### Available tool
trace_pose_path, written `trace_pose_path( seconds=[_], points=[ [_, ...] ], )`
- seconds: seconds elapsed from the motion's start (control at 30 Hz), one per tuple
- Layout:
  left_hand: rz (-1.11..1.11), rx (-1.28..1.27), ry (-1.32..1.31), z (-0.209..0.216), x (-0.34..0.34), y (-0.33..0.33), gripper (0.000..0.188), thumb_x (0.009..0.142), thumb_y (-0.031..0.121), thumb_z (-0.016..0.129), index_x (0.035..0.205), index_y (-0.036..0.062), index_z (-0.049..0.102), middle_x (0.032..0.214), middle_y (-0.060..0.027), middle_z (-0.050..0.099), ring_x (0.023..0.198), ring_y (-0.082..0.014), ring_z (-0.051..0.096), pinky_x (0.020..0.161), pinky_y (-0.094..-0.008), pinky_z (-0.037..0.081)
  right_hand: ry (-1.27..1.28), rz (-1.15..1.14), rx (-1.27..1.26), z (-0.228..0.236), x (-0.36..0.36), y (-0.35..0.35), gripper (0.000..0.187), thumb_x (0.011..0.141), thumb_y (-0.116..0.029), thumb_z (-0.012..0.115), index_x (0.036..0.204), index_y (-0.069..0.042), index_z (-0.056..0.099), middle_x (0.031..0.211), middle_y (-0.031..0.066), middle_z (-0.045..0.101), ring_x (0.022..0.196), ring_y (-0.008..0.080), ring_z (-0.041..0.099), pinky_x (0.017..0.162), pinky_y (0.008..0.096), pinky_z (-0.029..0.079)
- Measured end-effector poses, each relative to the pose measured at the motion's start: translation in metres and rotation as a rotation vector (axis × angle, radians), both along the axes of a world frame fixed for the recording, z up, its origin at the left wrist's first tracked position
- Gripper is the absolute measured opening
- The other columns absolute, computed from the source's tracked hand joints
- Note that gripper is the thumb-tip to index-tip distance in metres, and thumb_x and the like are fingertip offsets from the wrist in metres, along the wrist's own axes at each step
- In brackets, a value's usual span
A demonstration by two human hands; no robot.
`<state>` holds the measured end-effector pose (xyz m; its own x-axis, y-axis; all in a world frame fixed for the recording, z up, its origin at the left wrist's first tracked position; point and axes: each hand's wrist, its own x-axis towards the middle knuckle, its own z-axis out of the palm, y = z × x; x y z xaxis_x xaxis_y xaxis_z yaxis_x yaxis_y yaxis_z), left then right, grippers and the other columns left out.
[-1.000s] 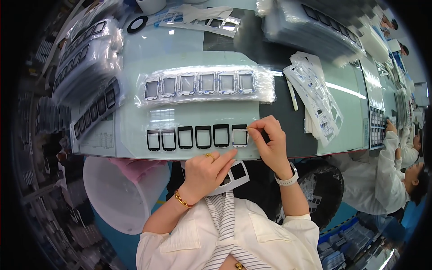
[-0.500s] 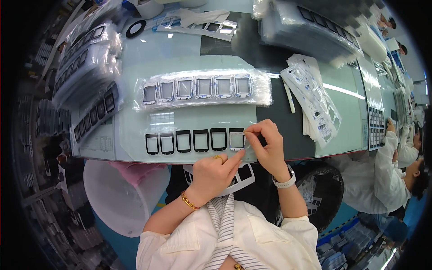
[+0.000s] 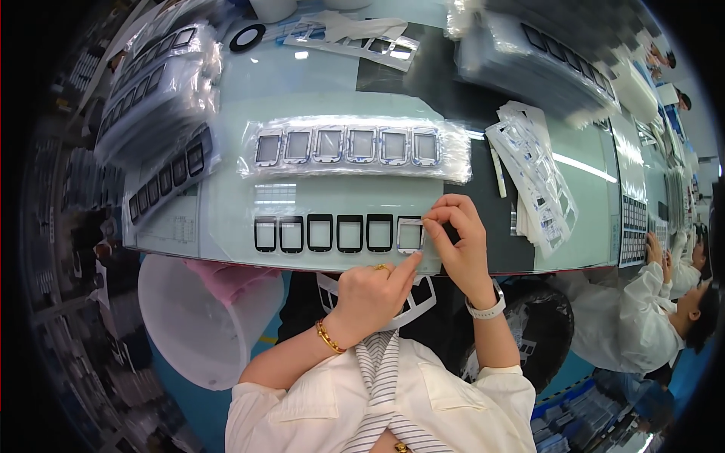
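My right hand pinches thumb and forefinger at the upper right corner of a thin white-edged adhesive frame, which lies over the rightmost piece in a row. With its forefinger stretched out, my left hand touches the lower right edge of that piece; its other fingers are bent and appear to hold nothing. To the left in the row lie several black rectangular frames with clear windows. Below the table edge, a white cut-out sheet shows partly behind my left hand.
Beyond the row lies a plastic-wrapped stack of framed pieces. Wrapped stacks rise at the left, with another stack at the far right. White cut-out sheets and a white pen lie rightward. A white bin stands below left.
The rightmost piece's upper edge looked black before and now looks white. My right hand still pinches at its corner. The whole view has shifted slightly, moving the table things rightward.
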<state>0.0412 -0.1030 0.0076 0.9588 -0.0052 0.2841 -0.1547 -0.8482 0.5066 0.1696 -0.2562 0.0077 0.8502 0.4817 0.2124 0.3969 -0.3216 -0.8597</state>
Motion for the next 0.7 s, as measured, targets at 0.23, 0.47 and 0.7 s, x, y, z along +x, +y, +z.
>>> trace_pose_path(
  seconds=[0.23, 0.47, 0.7],
  points=[
    [-0.007, -0.015, 0.008, 0.0, -0.001, 0.001, 0.035, 0.09, 0.019, 0.075, 0.124, 0.014, 0.075, 0.063, -0.0004, 0.06, 0.05, -0.0184, 0.06, 0.049, -0.0331, 0.048, -0.01, 0.004, -0.082, -0.001, 0.003, 0.004, 0.009, 0.092, 0.0, 0.073, 0.1, 0.002, 0.07, 0.11, 0.0103, 0.063, 0.082, 0.0151, 0.065, 0.074, 0.0265, 0.051],
    [-0.01, -0.018, 0.005, 0.002, 0.0, 0.001, 0.035, 0.09, 0.018, 0.075, 0.124, 0.0141, 0.075, 0.062, -0.0005, 0.06, 0.051, -0.0191, 0.061, 0.05, -0.0335, 0.049, -0.362, 0.02, -0.319, 0.011, 0.001, 0.013, 0.019, 0.088, 0.0, 0.074, 0.106, -0.002, 0.07, 0.109, 0.0132, 0.063, 0.082, 0.0246, 0.064, 0.072, 0.0337, 0.053],
    [0.047, -0.326, -0.045, -0.002, -0.006, 0.013, 0.032, 0.094, 0.016, 0.075, 0.125, 0.0109, 0.073, 0.061, -0.0048, 0.063, 0.047, -0.0193, 0.058, 0.048, -0.0323, 0.044, -0.342, -0.082, -0.252, 0.038, -0.015, -0.007, 0.035, 0.085, -0.003, 0.078, 0.119, -0.005, 0.068, 0.105, 0.0119, 0.066, 0.083, 0.0274, 0.063, 0.075, 0.0362, 0.053]
  ],
)
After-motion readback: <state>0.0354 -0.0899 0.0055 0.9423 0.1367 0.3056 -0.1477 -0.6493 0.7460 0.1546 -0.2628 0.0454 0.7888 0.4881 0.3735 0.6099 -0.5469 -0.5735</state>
